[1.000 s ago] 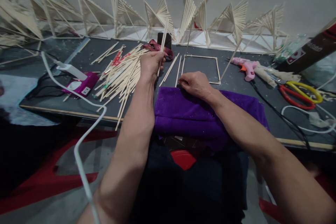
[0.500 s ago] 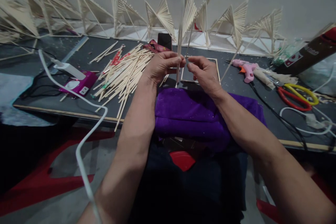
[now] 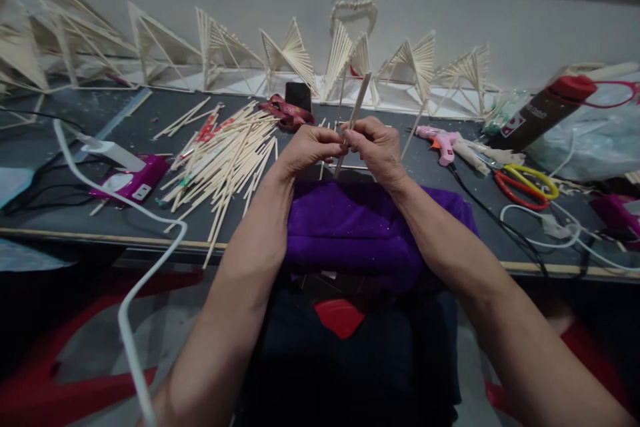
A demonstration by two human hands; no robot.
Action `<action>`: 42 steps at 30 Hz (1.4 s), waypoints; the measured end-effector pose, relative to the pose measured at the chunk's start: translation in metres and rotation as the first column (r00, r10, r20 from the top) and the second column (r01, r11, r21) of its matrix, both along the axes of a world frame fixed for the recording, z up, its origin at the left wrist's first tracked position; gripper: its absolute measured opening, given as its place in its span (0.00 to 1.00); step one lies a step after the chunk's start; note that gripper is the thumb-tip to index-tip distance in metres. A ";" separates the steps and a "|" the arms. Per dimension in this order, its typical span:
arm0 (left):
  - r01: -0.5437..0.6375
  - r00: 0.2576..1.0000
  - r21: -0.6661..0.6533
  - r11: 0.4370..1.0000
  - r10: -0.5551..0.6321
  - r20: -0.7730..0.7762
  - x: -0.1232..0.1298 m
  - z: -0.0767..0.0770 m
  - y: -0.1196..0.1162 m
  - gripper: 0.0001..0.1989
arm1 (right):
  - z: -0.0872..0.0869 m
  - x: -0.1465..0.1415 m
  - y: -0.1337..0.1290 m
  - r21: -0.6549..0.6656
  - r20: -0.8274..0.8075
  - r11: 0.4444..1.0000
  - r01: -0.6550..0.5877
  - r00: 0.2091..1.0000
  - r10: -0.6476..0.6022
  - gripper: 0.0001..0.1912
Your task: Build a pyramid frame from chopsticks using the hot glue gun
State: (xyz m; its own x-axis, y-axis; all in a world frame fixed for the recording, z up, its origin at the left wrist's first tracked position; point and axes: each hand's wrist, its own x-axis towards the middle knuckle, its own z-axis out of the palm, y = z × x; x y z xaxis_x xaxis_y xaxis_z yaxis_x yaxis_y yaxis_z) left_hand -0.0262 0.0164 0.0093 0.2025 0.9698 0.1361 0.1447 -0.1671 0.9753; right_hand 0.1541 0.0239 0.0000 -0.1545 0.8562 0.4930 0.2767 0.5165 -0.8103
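Observation:
Close together over the table, my left hand [image 3: 315, 148] and my right hand [image 3: 374, 147] both pinch a small bundle of thin wooden sticks [image 3: 361, 99]. The bundle stands nearly upright, its top tilted to the right; the fingers cover its middle. How many sticks it has I cannot tell. Behind the hands, a frame of sticks [image 3: 353, 167] lies partly hidden on the table. A folded purple cloth [image 3: 345, 220] lies below my wrists at the table edge. To the left of my left hand spreads a loose pile of wooden sticks [image 3: 225, 170].
Stick-built twisted models [image 3: 287, 53] line the wall. At right are a pink glue gun [image 3: 440, 140], scissors [image 3: 525, 183] with red and yellow handles, and a dark bottle [image 3: 545, 110]. A purple power strip [image 3: 133, 180] and white cable [image 3: 145, 283] are at left. A phone [image 3: 299, 96] lies behind.
My right hand, apart from the sticks before, has closed on them beside my left. The bundle has gone from upright to tilted right. The camera view has shifted.

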 end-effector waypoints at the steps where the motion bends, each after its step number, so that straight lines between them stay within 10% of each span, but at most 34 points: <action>1: -0.038 0.999 -0.009 0.999 0.038 0.004 -0.002 0.002 -0.001 0.11 | 0.001 0.001 -0.001 -0.007 -0.007 1.000 -0.006 1.000 0.006 0.14; 8: -0.444 0.892 -0.053 0.895 0.447 0.064 -0.018 0.006 0.004 0.04 | -0.002 0.003 -0.002 0.008 0.102 0.999 -0.044 0.994 0.043 0.15; 22: -0.265 0.961 0.139 0.954 0.249 0.120 0.008 0.004 0.000 0.12 | -0.003 0.001 0.000 -0.044 0.180 0.992 -0.117 0.976 0.123 0.11; 32: -0.150 0.984 0.332 0.931 0.108 0.140 0.005 0.000 0.006 0.11 | -0.005 0.001 -0.001 -0.004 0.205 0.988 -0.154 0.967 0.151 0.30; 42: -0.116 0.993 0.262 0.958 0.102 0.067 0.003 0.003 0.002 0.16 | -0.007 0.004 0.002 0.049 0.224 0.982 -0.181 0.960 0.166 0.30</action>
